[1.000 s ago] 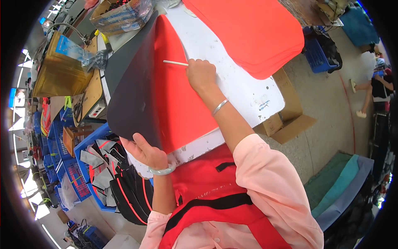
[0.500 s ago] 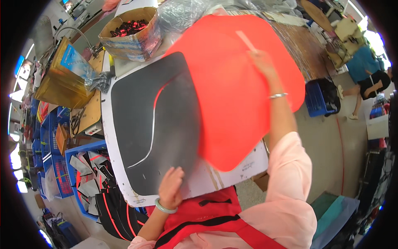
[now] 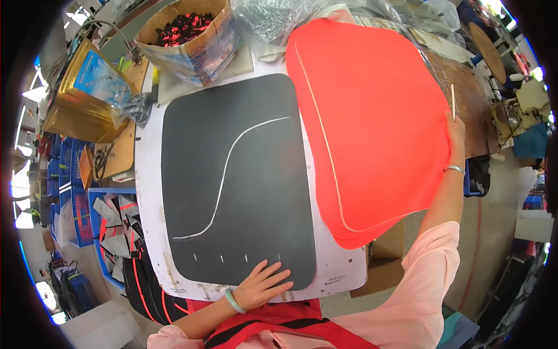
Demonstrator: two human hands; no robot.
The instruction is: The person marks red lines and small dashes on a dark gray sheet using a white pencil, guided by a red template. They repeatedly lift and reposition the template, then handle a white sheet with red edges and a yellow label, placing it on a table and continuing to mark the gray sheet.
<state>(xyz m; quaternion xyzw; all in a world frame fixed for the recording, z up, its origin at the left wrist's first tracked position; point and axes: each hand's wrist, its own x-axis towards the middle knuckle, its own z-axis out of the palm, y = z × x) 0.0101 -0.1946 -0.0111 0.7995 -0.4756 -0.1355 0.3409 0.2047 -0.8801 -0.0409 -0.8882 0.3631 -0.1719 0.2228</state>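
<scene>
A dark grey rounded panel [image 3: 256, 180] lies flat on the white board [image 3: 152, 232], marked with an S-shaped white line and several short ticks near its lower edge. My left hand [image 3: 264, 286] rests on that edge with fingers spread. To the right lies a stack of bright red sheets [image 3: 372, 122] of similar shape, a pale line running along the left and lower border of the top one. My right hand [image 3: 456, 131] is closed round a thin pale stick [image 3: 453, 100] at the stack's right edge; whether its fingers also grip the red edge I cannot tell.
Behind the panel stands a cardboard box [image 3: 200, 58] of small black and red pieces. A gold tin [image 3: 87, 99] is at the far left. Below it, a blue crate [image 3: 102, 256] holds grey and black cut pieces. Clear plastic wrap [image 3: 279, 23] lies at the back.
The top red sheet has come off the grey panel and moved right onto the stack, baring the whole white line. My right hand has moved right and nearer; my left has shifted slightly right.
</scene>
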